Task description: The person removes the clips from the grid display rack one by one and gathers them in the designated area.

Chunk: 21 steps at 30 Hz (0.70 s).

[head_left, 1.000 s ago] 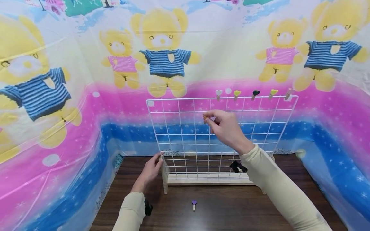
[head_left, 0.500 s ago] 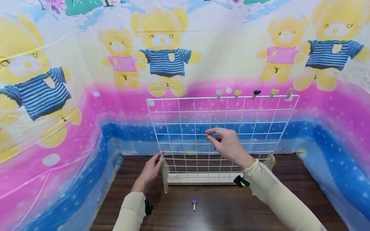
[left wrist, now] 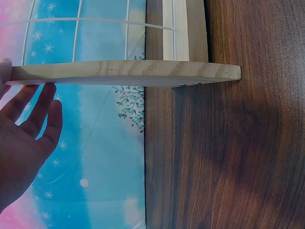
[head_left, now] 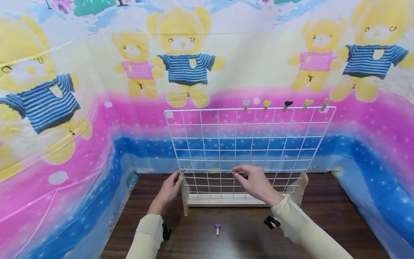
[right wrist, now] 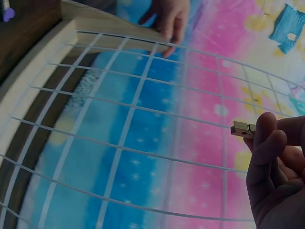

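My right hand (head_left: pixel 257 181) pinches a small wooden clothespin (right wrist: pixel 242 129) between thumb and fingertips, in front of the lower part of a white wire grid (head_left: pixel 207 110). The clothespin's bare wooden end sticks out past the fingers; its other end is hidden in them. At the left side of the grid, my left hand (head_left: pixel 167 190) holds the top of the wooden side post (left wrist: pixel 143 71), with thumb on one face and fingertips on the other. A clothespin with a purple heart (head_left: pixel 217 229) lies on the dark wooden table in front of the stand.
Several heart clothespins stand along the right half of the grid's top bar: white (head_left: pixel 246 103), yellow (head_left: pixel 266 104), dark green (head_left: pixel 288 104) and pale pink among them. A wooden base bar (head_left: pixel 223 203) joins the side posts. A bear-printed cloth (head_left: pixel 252 64) hangs behind and at both sides.
My right hand has come down from the upper part of the grid to its lower part, still pinching the clothespin. The left hand has stayed on the post.
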Each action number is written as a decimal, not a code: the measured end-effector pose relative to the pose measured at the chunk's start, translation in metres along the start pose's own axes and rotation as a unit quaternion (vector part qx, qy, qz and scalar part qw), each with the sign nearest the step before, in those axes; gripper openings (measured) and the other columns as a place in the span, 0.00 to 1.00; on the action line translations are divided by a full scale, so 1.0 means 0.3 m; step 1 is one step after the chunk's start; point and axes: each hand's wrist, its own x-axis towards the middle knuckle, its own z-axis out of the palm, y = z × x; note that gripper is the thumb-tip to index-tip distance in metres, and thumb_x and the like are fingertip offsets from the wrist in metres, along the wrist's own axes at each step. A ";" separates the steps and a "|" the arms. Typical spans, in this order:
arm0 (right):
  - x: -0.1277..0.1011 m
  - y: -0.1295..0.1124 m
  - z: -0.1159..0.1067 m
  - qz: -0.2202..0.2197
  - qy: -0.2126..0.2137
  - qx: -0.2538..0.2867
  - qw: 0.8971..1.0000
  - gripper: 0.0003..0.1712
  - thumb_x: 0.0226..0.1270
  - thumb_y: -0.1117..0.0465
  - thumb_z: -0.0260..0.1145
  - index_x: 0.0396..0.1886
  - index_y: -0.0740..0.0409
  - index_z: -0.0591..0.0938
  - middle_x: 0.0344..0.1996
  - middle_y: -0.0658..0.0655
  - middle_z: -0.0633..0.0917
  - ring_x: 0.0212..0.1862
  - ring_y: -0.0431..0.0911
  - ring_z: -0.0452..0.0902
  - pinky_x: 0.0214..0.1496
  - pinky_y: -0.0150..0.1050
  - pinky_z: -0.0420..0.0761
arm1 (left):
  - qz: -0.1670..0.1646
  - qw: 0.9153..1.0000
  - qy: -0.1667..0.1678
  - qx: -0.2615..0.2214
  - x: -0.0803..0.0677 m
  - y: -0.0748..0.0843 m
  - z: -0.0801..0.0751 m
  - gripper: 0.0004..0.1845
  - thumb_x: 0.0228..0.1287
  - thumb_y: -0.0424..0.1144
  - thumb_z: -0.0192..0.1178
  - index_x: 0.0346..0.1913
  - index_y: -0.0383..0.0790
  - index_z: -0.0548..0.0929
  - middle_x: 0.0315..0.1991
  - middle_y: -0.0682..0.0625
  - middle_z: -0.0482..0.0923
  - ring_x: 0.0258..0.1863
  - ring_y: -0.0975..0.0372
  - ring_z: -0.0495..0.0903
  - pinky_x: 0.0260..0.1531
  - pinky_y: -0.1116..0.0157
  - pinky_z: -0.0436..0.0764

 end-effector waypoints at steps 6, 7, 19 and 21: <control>-0.036 0.040 0.040 0.013 -0.007 0.007 1.000 0.09 0.66 0.63 0.63 0.45 0.54 0.84 0.24 0.44 0.82 0.18 0.39 0.73 0.20 0.34 0.74 | 0.000 1.000 0.000 -0.002 0.002 0.000 0.002 0.21 0.75 0.40 0.47 0.68 0.47 0.67 0.60 0.40 0.71 0.58 0.50 0.71 0.51 0.48 0.72; -0.042 0.046 0.046 0.015 -0.008 0.006 1.000 0.09 0.66 0.63 0.64 0.45 0.54 0.84 0.23 0.43 0.81 0.17 0.38 0.73 0.20 0.34 0.74 | 0.001 1.000 -0.001 0.000 0.001 -0.001 0.002 0.21 0.75 0.40 0.47 0.68 0.47 0.67 0.60 0.40 0.71 0.58 0.50 0.71 0.51 0.48 0.72; -0.110 0.107 0.108 0.046 -0.025 0.013 0.999 0.07 0.65 0.62 0.65 0.41 0.49 0.85 0.20 0.41 0.79 0.16 0.36 0.71 0.16 0.33 0.72 | 0.002 1.000 0.004 0.000 0.002 -0.004 0.002 0.21 0.74 0.39 0.48 0.67 0.48 0.68 0.59 0.41 0.72 0.57 0.50 0.72 0.51 0.48 0.73; -0.120 0.115 0.116 0.044 -0.024 0.012 0.999 0.07 0.65 0.63 0.64 0.41 0.49 0.85 0.20 0.40 0.79 0.15 0.36 0.71 0.16 0.34 0.72 | 0.007 1.000 0.006 0.001 0.004 -0.005 0.004 0.20 0.74 0.38 0.48 0.67 0.46 0.68 0.58 0.40 0.73 0.56 0.50 0.73 0.51 0.48 0.73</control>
